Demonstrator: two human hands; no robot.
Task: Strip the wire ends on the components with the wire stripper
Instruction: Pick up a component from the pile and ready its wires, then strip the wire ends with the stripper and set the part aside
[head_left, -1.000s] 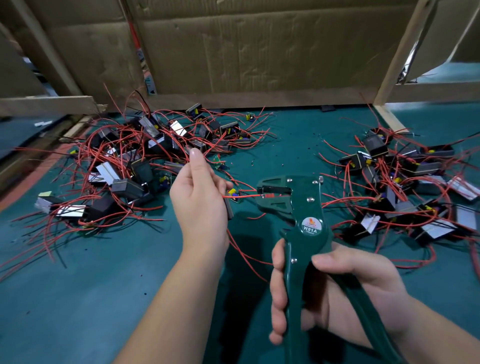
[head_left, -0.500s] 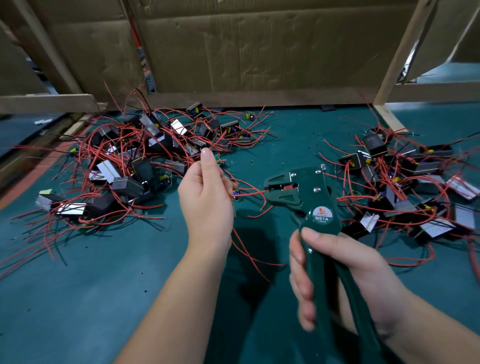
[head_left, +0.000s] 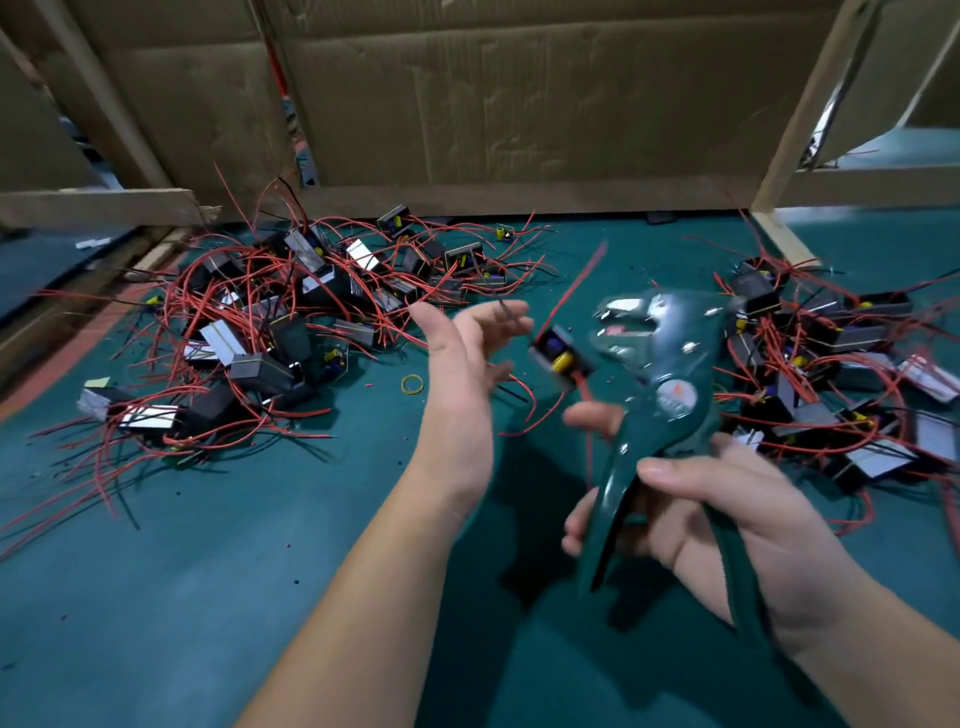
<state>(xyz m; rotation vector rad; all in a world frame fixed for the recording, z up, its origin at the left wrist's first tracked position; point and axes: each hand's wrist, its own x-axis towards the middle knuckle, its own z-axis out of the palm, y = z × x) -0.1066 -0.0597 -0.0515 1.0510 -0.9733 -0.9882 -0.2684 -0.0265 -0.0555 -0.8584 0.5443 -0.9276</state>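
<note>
The left hand (head_left: 467, 364) is hovering open-fingered, holding nothing, the right hand (head_left: 727, 519) is gripping the wire stripper (head_left: 670, 364), and the blurred component (head_left: 558, 358) between them, seemingly loose in mid-air, is risking dropping and tangling into the left pile (head_left: 285, 322).

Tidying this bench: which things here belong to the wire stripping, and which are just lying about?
Job: wire stripper, component beside it, left pile of components, right pile.
Lying about: yellow rubber band, cardboard sheet, wooden rail.
</note>
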